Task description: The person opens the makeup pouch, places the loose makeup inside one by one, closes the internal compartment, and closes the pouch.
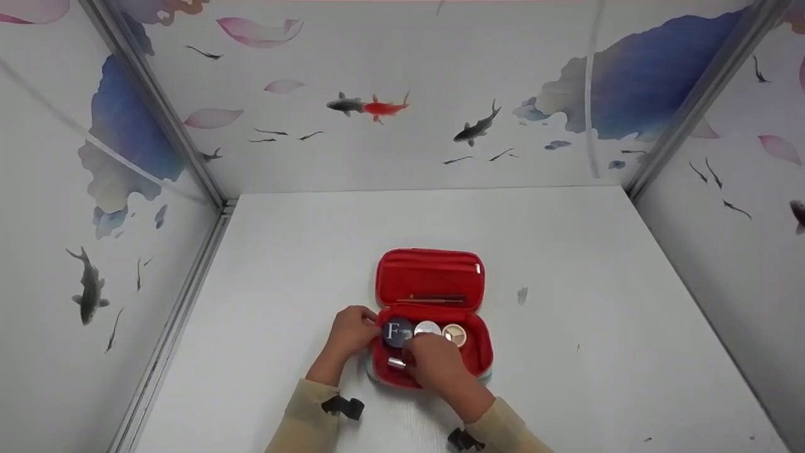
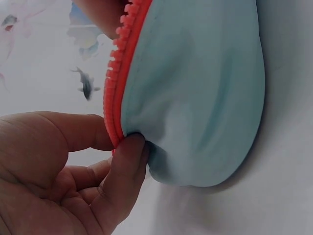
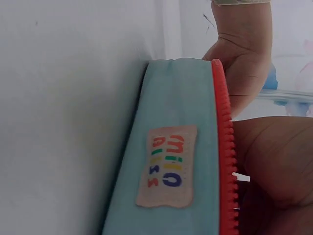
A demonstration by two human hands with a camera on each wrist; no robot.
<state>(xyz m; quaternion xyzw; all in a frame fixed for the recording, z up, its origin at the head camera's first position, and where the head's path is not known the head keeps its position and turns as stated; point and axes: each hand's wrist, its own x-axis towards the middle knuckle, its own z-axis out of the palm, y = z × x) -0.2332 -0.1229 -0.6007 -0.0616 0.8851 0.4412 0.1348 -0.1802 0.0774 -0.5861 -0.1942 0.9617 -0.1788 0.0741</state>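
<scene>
The beige right sleeve (image 1: pixel 510 429) leads to the right hand (image 1: pixel 440 365) in the zippered case (image 1: pixel 483 347), finger state unclear; the left hand (image 1: pixel 351 329) pinches its zipper edge (image 2: pixel 117 78), presumably steadying it.

Open on the surface (image 1: pixel 283 270) lies a soft case (image 1: pixel 427 277), red inside, pale blue-green outside, its lid laid back. In the base I see a dark round pot (image 1: pixel 394 331) marked "F", a white one (image 1: pixel 427 328), a sectioned cream disc (image 1: pixel 459 335) and a small silvery tube (image 1: pixel 395 363).
</scene>
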